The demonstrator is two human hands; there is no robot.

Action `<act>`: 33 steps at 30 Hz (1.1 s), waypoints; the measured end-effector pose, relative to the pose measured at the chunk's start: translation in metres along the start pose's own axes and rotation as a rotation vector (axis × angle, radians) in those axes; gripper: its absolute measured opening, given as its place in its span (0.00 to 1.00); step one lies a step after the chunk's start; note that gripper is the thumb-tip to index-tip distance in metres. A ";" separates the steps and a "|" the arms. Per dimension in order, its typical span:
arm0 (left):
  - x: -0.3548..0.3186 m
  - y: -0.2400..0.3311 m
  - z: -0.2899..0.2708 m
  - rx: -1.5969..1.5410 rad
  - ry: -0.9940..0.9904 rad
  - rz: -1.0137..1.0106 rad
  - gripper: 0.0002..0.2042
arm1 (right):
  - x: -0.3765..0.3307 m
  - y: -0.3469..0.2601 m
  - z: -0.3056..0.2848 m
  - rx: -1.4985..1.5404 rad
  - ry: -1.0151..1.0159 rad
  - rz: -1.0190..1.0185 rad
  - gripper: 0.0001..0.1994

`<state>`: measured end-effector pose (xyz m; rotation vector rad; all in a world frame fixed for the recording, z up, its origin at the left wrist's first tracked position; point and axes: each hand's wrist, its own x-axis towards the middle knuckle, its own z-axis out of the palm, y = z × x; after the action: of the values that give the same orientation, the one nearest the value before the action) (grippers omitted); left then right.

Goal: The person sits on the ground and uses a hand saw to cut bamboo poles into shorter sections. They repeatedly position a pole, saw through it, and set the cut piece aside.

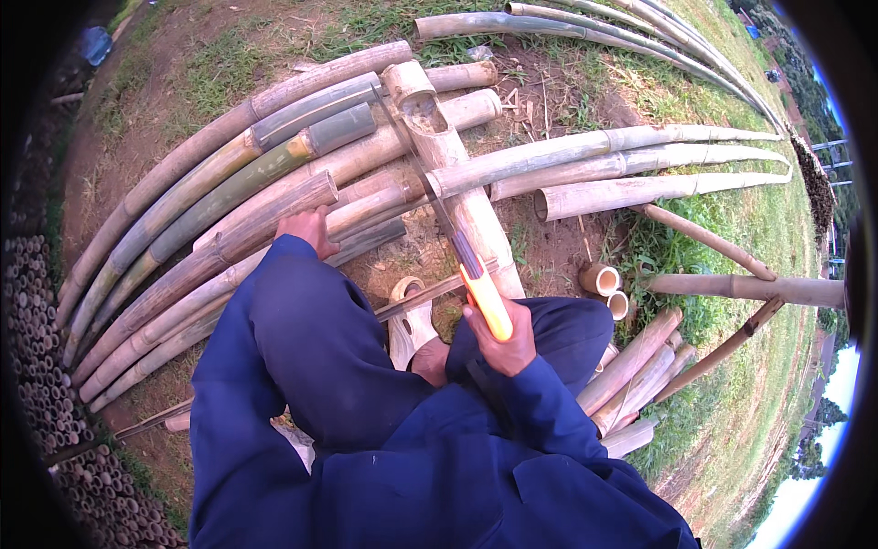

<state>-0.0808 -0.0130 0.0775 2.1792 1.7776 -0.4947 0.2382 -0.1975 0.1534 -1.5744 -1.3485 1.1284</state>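
Observation:
My right hand (501, 340) grips the yellow handle of a hand saw (483, 295). Its thin blade (422, 174) runs up and left across a thick cut bamboo piece (455, 156) that lies lengthwise in front of me. My left hand (308, 227) presses down on a long bamboo pole (265, 220) in the pile to the left, fingers curled over it. Blue sleeves and trousers cover my arms and knees. A bare foot (430, 359) shows between my knees.
Long bamboo poles (183, 197) lie stacked at left and fan out to the right (631, 165). Short cut sections (599, 279) and a bundle (631, 366) lie at right. A wall of stacked tube ends (37, 366) fills the left edge. The ground is dirt and grass.

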 end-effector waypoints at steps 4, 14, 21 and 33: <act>-0.008 0.000 -0.002 -0.021 -0.010 -0.032 0.33 | -0.109 -0.008 -0.042 -0.086 -0.012 0.001 0.18; -0.003 0.002 -0.006 -0.015 0.002 -0.020 0.34 | 0.025 0.010 0.021 0.090 0.055 -0.097 0.09; -0.009 0.002 0.007 -0.046 0.002 -0.016 0.33 | -0.087 -0.002 -0.034 -0.082 0.004 -0.007 0.14; -0.036 -0.011 0.038 -0.542 0.484 0.159 0.37 | 0.049 0.020 0.015 0.097 0.052 -0.119 0.08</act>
<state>-0.1014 -0.0589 0.0585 2.1081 1.6614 0.5395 0.2322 -0.1522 0.1231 -1.4250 -1.3153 1.0572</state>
